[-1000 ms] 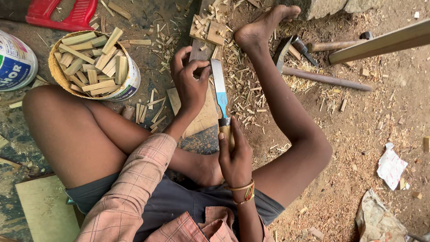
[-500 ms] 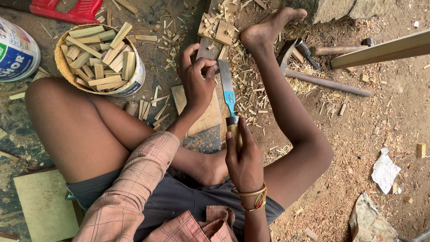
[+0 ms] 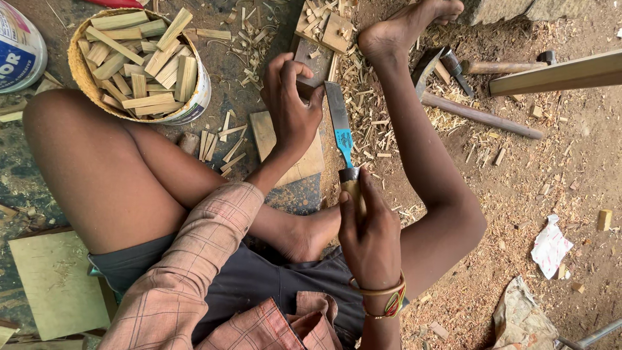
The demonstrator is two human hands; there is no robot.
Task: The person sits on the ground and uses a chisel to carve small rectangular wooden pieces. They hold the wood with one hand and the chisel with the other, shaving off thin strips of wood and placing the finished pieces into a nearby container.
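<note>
**Head view: chisel set against a small wood block on the ground**

Head camera looks down on a person seated on bare earth littered with wood shavings, legs folded outward. At upper left stands a round basket [image 3: 194, 97] packed with cut wooden strips [image 3: 139, 71], with a white bucket [image 3: 19, 45] just beyond it at the edge. A flat pale board [image 3: 55, 285] lies at lower left beside the thigh. At upper right a long wooden beam [image 3: 557, 72] crosses the corner, and an adze-like tool [image 3: 479, 115] lies near the outstretched foot.

Between the legs sits a thin plank [image 3: 304, 162] on the ground. The left hand [image 3: 291, 104] presses down, fingers curled tight, on a small dark wood block [image 3: 310, 59] resting at the plank's far end. The right hand [image 3: 369, 233] is clenched around the wooden handle of a chisel [image 3: 340, 123], whose flat blade, with a blue band, runs forward just beside the left hand's fingers, its tip against the block's edge. The two hands stay apart.
</note>
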